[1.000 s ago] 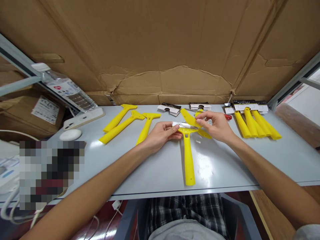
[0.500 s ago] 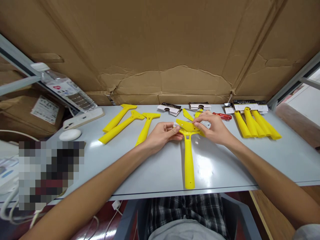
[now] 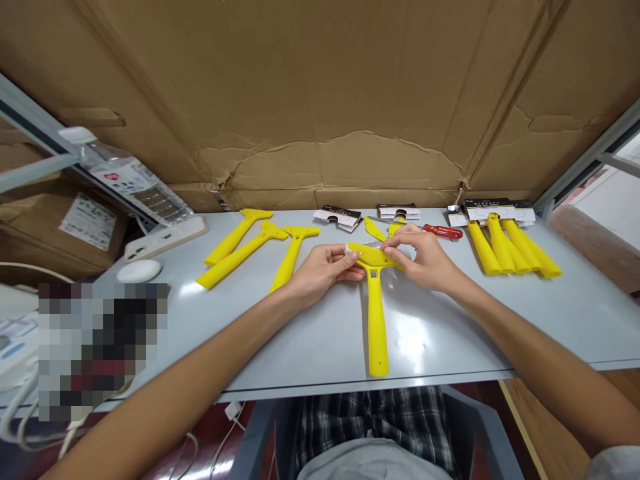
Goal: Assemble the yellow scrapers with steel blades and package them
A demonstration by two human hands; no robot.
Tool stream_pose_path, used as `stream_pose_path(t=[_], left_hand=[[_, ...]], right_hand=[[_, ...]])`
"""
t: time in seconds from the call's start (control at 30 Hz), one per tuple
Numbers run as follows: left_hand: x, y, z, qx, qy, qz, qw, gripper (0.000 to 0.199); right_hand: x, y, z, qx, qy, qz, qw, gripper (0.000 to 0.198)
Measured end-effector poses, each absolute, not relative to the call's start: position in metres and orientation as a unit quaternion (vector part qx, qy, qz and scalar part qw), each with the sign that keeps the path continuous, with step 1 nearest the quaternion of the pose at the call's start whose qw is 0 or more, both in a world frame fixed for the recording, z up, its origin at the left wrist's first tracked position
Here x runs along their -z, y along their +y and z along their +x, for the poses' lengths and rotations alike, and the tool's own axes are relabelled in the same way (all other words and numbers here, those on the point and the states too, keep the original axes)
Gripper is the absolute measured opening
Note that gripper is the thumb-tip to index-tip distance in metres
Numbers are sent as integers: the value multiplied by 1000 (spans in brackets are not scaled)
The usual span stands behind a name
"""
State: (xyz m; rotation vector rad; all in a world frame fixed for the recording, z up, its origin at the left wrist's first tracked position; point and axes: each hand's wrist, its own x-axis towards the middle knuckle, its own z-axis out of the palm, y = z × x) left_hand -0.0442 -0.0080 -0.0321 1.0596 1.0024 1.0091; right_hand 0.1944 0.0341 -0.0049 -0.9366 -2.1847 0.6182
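A yellow scraper [image 3: 377, 323] lies in front of me, its handle pointing toward the near table edge. My left hand [image 3: 324, 272] pinches the left end of the scraper's head between thumb and fingers. Over the head sits a yellow cover plate [image 3: 369, 254], lined up with it. At the right end, the fingers of my right hand [image 3: 420, 259] are closed on the cover plate. A thin strip of metal blade [image 3: 373, 245] shows along the far edge of the head. Just beyond my right hand lies another yellow cover plate [image 3: 375, 229].
Several yellow scraper handles [image 3: 235, 257] lie at left. A red-handled screwdriver [image 3: 443, 231] and folded cards [image 3: 337, 217] lie at the back. Carded yellow scrapers [image 3: 500, 247] are at right. A bottle [image 3: 135, 177] and white mouse [image 3: 139, 271] stand left; cardboard [image 3: 320, 100] walls the back.
The cover plate, slanted across the scraper's head before, now lies along it. Both hands have kept nearly the same place.
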Motion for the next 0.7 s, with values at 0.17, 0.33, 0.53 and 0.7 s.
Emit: stream_pose_path(t=[0.17, 0.33, 0.53, 0.7], left_hand=[[31, -9, -44, -443, 437, 459, 634, 51], [31, -8, -44, -438, 442, 460, 633, 48], [31, -10, -42, -437, 456, 465, 620, 46], [30, -11, -41, -443, 467, 460, 612, 47]], right_hand=[[5, 33, 194, -224, -846, -356, 327, 21], [7, 32, 193, -202, -859, -350, 316, 20], [11, 33, 193, -151, -874, -344, 308, 19], [14, 33, 192, -139, -877, -348, 302, 20]])
